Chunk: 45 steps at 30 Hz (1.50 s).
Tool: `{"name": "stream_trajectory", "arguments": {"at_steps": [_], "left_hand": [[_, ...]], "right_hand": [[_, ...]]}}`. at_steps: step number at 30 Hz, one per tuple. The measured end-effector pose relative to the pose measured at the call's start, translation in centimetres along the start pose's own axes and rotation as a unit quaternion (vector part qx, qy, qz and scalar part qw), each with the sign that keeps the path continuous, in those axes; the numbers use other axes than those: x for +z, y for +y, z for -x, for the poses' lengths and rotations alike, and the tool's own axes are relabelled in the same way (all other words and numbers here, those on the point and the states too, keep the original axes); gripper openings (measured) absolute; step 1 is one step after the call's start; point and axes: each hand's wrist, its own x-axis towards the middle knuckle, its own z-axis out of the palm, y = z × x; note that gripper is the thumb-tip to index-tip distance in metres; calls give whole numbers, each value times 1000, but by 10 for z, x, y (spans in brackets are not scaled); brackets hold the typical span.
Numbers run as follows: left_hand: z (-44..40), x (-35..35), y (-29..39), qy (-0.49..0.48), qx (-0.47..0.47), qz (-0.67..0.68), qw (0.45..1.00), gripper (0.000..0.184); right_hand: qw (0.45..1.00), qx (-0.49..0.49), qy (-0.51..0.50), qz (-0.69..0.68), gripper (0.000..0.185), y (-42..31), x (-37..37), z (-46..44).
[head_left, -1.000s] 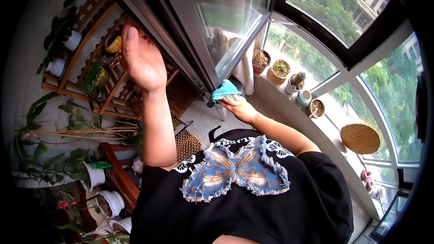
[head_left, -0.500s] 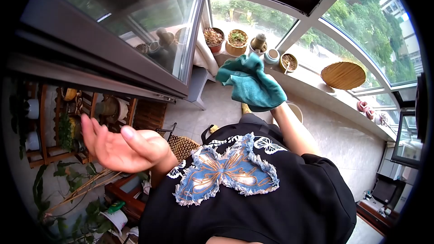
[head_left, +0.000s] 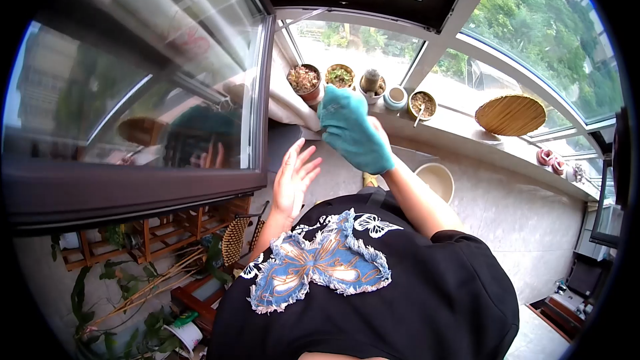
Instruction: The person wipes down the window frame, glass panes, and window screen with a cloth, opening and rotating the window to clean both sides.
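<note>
A teal cloth (head_left: 353, 130) is draped over my right hand (head_left: 379, 132), covering nearly all of its fingers; the hand is raised in front of the windowsill pots. To its left, my left hand (head_left: 295, 177) is raised with its fingers apart and nothing in them. Left of both hands is the dark-framed glass pane (head_left: 173, 93), which shows reflections of a curtain and of the room. Neither hand touches the pane.
Several pots, among them a cactus pot (head_left: 372, 85), line the windowsill (head_left: 460, 135). A round woven tray (head_left: 511, 115) stands further right. A pale bucket (head_left: 435, 183) is on the floor. Wooden plant racks (head_left: 160, 233) and leafy plants are at the lower left.
My left hand has come from the far left to near the cloth. The cloth, spread out before, now wraps my right hand more closely. The glass pane fills more of the left side.
</note>
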Motion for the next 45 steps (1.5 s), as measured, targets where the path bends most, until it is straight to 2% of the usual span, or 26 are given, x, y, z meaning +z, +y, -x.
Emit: {"name": "stream_trajectory", "arguments": {"at_steps": [2, 3, 4, 6, 8, 9, 12, 14, 16, 17, 18, 19, 20, 21, 22, 24, 26, 28, 30, 32, 35, 37, 39, 42, 43, 45], "left_hand": [[-19, 9, -2, -19, -131, 181, 974, 71], [-30, 5, -8, -101, -155, 243, 952, 73], [-46, 3, -24, -194, -146, 375, 895, 72], [-77, 3, -60, -213, -46, 454, 864, 62], [-81, 23, -56, -216, -26, 413, 884, 59], [-84, 31, -52, -219, -34, 375, 900, 57], [-99, 72, -24, -237, -45, 258, 936, 53], [-119, 96, -8, -260, -34, 155, 953, 50], [-143, 119, -2, -279, 19, -39, 959, 53], [-151, 129, -1, -296, 69, -181, 935, 54], [-159, 141, 1, -307, 116, -313, 891, 55], [-162, 158, 16, -334, 189, -461, 800, 52], [-173, 155, 5, -363, 63, -269, 890, 50], [-183, 153, -6, -350, -63, -60, 933, 49], [-191, 160, -6, -379, -66, -57, 921, 51], [-214, 170, -11, -347, -286, 71, 890, 52], [-207, 176, -3, -361, -199, -1, 911, 53], [-200, 179, 5, -198, -321, 69, 924, 56], [-198, 174, -11, -147, -275, 76, 947, 65], [-194, 175, -20, -190, -252, 105, 943, 62], [-189, 196, -31, -176, -116, -94, 973, 41], [-192, 202, -24, -177, -57, -193, 963, 37], [-199, 213, -12, -140, 102, -389, 905, 29], [-177, 237, 12, -99, 280, -505, 811, 26], [-172, 239, 17, -99, 280, -501, 813, 26], [-167, 244, 23, 17, 479, -620, 621, 27]], "right_hand": [[978, -36, -91, 182, 54, -16, 6, -1], [959, -21, -142, 245, 62, -29, 22, 7], [858, -188, -225, 421, 62, -59, 45, 2], [784, -155, -295, 524, 60, -56, 49, -5], [663, -198, -281, 665, 58, -53, 40, -11], [666, -222, -268, 659, 59, -59, 30, -12], [777, -248, -149, 560, 58, -114, 9, -1], [794, -257, 37, 550, 63, -135, -19, 8], [808, -169, 116, 552, 69, -152, -55, 9], [917, -13, 61, 395, 74, -145, -96, 3], [965, 150, 20, 216, 79, -153, -107, 8], [976, 175, -22, 128, 81, -149, -115, 14], [978, 196, -64, 39, 84, -144, -123, 19], [978, 197, -60, 38, 87, -136, -128, 22], [984, 153, -58, 66, 79, -141, -115, 26], [984, 105, 22, 141, 67, -141, -110, 28], [988, 32, 141, 50, 48, -140, -111, 34], [986, 25, 163, -3, 45, -149, -123, 45], [982, 2, 188, -16, 44, -150, -131, 54], [979, -12, 203, -19, 44, -157, -131, 66], [974, -25, 223, 20, 41, -165, -132, 78], [962, -60, 254, 76, 35, -169, -129, 83], [944, -55, 303, 118, 34, -173, -134, 88], [920, -53, 351, 168, 24, -174, -126, 91], [896, -76, 372, 231, 23, -172, -121, 89], [868, -100, 387, 293, 21, -176, -117, 87]]}}
